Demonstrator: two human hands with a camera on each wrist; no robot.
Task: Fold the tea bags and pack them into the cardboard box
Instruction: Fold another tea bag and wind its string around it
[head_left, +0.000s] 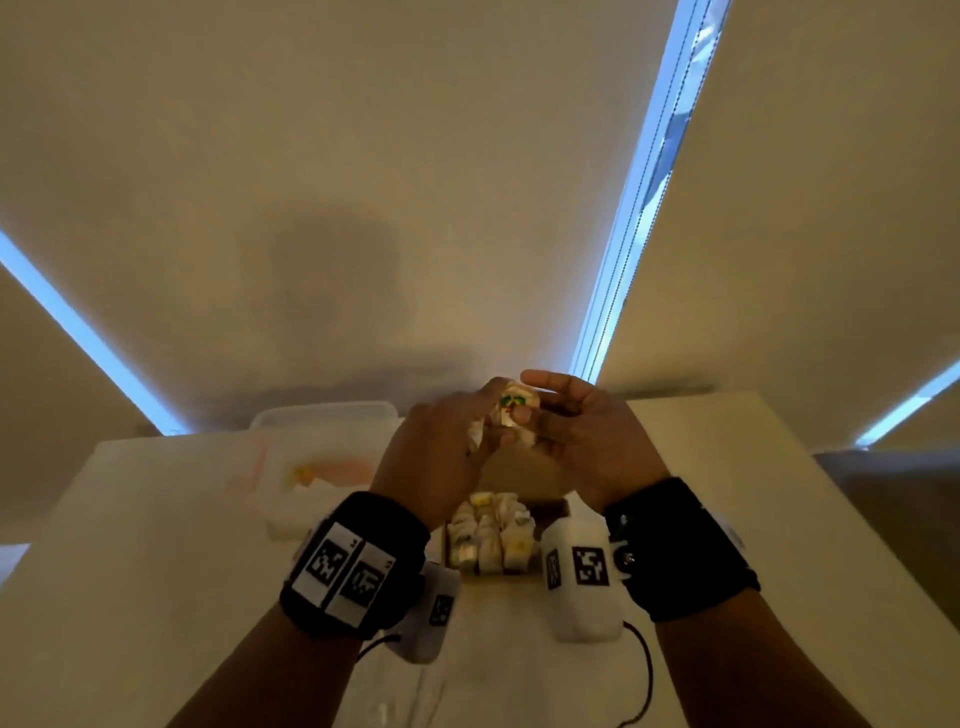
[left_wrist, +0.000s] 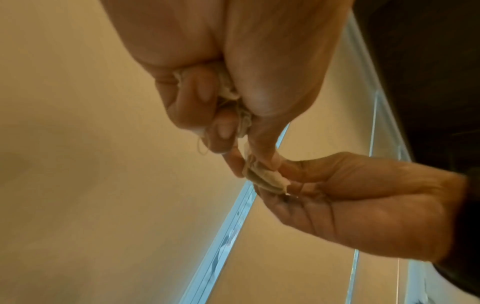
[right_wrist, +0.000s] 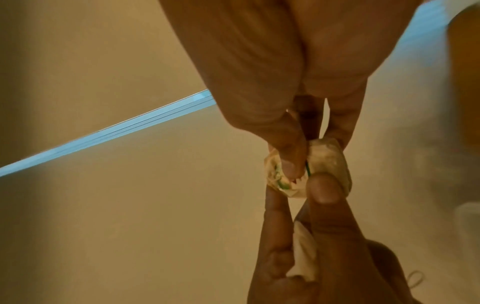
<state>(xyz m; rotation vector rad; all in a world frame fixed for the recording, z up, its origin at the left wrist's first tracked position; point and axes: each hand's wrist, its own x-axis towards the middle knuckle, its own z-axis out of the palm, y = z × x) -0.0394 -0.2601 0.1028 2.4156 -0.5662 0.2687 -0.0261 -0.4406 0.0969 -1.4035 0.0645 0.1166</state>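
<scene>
I hold a folded tea bag (head_left: 506, 401) with a green and red tag in the air between both hands. My left hand (head_left: 485, 410) pinches it from the left with thumb and forefinger. My right hand (head_left: 535, 400) pinches it from the right. In the right wrist view the tea bag (right_wrist: 327, 160) bulges between the right hand (right_wrist: 315, 156) and the left hand (right_wrist: 298, 195). A second white tea bag (right_wrist: 303, 253) is tucked in the left palm. Below my wrists, the cardboard box (head_left: 540, 503) holds several folded tea bags (head_left: 491, 535).
A clear plastic container (head_left: 322, 431) stands at the back left of the white table (head_left: 156, 571), with something pale inside. Window blinds rise behind the table. The table's right edge runs close to my right forearm.
</scene>
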